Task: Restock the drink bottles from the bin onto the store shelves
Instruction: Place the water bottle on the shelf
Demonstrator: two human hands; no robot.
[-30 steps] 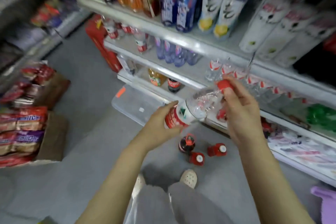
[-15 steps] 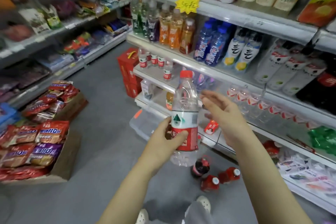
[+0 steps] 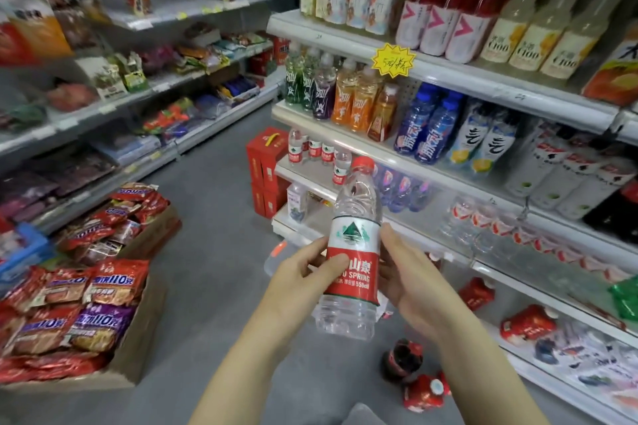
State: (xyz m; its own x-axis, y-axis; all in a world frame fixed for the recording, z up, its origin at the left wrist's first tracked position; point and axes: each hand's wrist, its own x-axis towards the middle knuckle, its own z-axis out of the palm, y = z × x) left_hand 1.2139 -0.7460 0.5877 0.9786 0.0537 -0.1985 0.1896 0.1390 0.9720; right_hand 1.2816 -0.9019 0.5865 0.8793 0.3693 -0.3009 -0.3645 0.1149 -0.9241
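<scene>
Showing clear, glossy ribbed plastic on water bottle [image 3: 352, 252], glossy red-and-white film label; looking matt grey on floor [image 3: 214, 286]; presenting plain brown cardboard on snack box [image 3: 138, 338]; gleaming smooth pale on shelf edges [image 3: 431, 162].

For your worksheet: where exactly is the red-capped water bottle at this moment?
In the head view, the water bottle stands upright at centre, held between the left hand and right hand, before the drink shelves.

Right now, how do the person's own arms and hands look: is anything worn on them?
Both forearms are bare as far as the picture shows; no sleeve reaches into view. The left hand and the right hand wear no gloves. I can see no watch, bracelet or ring on either one. The nails look short and unpainted.
</scene>
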